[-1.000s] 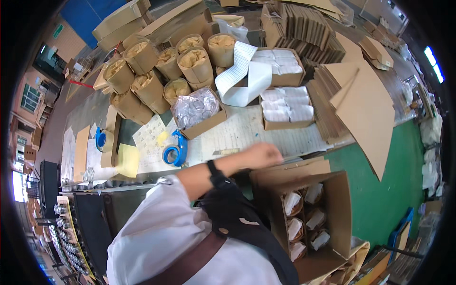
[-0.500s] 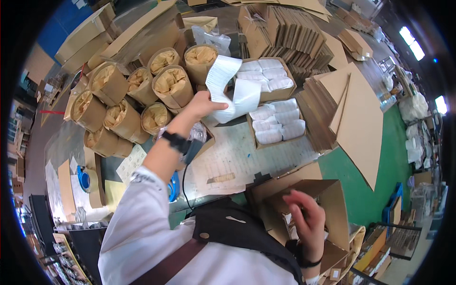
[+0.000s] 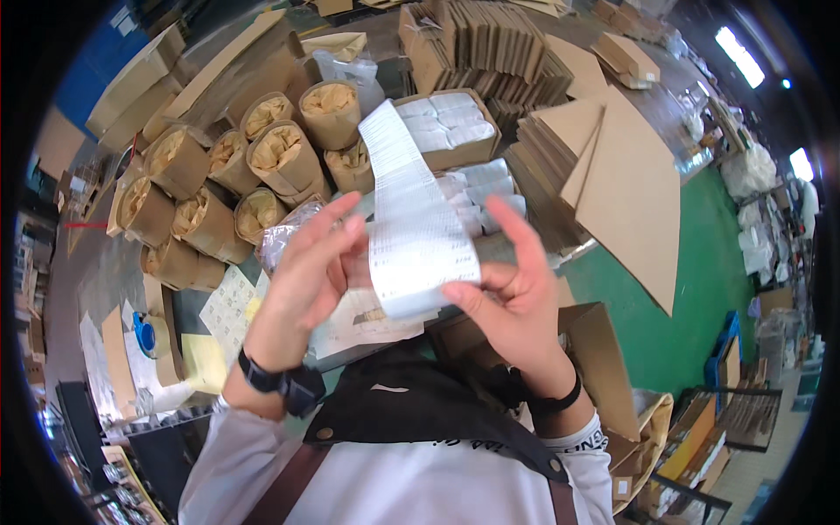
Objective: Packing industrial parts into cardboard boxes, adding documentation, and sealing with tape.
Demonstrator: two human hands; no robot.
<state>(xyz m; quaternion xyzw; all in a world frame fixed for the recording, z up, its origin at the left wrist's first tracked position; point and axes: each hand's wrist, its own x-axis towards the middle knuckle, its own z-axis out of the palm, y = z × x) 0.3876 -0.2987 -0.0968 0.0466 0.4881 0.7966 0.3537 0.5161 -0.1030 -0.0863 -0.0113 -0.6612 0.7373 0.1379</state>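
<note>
A long white strip of printed labels (image 3: 420, 241) hangs in front of me, its near end curled into a loop and its far end stretching over the table. My right hand (image 3: 525, 319) pinches the loop's right edge between thumb and fingers, the index finger raised. Beside the strip's left edge, my left hand (image 3: 302, 284) has its fingers spread; some fingertips are hidden behind the paper. Beyond the strip are two open cartons of white wrapped bundles: the far carton (image 3: 499, 150) and a nearer one whose white bundles (image 3: 499, 179) are partly covered by the strip and my right hand.
Several brown paper-lined cylinders (image 3: 284, 157) crowd the table's left half. Stacked flat cardboard (image 3: 639, 201) leans at the right. An open carton (image 3: 599, 359) stands by my right forearm. Blue tape dispenser (image 3: 144, 334) and printed sheets (image 3: 229, 302) lie at the left.
My left hand has drawn the label strip back from the cartons toward me and has opened. My right hand has come up and taken hold of the strip's right edge.
</note>
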